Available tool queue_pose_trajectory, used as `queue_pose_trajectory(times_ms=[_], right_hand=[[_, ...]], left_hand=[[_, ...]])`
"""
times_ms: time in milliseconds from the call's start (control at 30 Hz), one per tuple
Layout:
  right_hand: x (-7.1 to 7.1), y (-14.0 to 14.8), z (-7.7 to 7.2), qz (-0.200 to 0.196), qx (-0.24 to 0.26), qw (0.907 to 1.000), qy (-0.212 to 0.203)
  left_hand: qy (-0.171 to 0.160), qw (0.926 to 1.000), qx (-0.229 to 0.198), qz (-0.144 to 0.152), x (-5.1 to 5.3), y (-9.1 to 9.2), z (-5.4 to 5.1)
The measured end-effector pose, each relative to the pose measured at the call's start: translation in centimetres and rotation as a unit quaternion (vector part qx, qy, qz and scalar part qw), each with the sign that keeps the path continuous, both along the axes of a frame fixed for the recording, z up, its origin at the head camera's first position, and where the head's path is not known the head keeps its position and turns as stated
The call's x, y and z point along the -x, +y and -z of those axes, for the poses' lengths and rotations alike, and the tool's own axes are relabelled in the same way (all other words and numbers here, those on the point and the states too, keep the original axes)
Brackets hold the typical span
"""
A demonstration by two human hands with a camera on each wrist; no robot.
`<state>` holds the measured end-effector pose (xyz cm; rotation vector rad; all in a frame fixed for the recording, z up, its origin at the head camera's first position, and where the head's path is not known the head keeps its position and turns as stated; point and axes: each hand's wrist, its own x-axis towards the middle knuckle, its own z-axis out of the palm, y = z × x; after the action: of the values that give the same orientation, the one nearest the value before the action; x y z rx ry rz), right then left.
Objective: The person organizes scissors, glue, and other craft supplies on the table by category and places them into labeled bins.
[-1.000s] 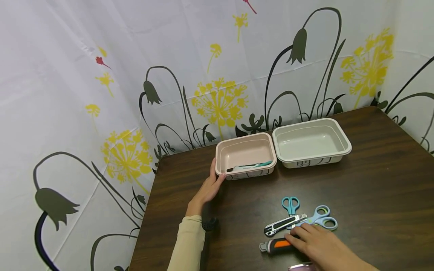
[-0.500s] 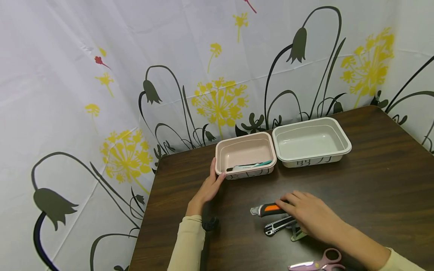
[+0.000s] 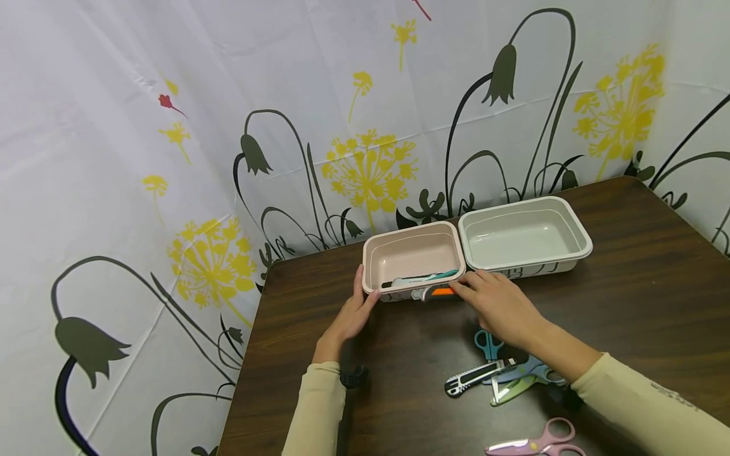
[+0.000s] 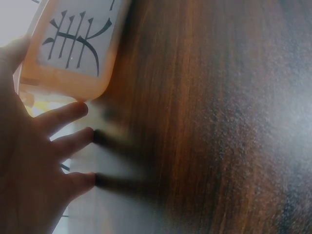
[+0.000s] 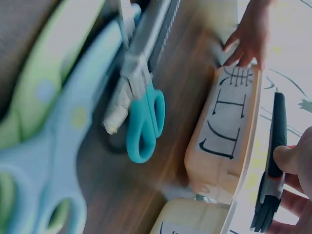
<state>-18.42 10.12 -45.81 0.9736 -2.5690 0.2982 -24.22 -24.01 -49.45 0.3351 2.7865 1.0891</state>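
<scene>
Black-orange cutter (image 3: 439, 292) in right fingers (image 3: 470, 280)

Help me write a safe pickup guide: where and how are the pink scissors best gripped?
Best by the handle loops of the pink scissors, probably coming from above and the right. They lie flat on the table, silver blades pointing left, so this avoids the cutting end. One loop is partly cut off by the head view's edge.
</scene>
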Motion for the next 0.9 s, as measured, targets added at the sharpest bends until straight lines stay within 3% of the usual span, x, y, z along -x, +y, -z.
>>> queue_pose_trajectory(times_ms=[233,533,900], right_hand=[[2.2,-1.2,0.0,0.007,0.012,0.9998,0.012],[4.0,-2.7,0.1,0.012,0.021,0.9997,-0.009],[5.7,-4.6,0.4,0.017,-0.014,0.9989,-0.042]], left_hand=[[-0.003,1.0000,0.001,-0.002,0.0,-0.1,0.1],[-0.003,1.0000,0.000,0.002,0.1,0.0,0.0],[0.007,0.9999,0.007,0.001,0.2,-0.1,0.3]])
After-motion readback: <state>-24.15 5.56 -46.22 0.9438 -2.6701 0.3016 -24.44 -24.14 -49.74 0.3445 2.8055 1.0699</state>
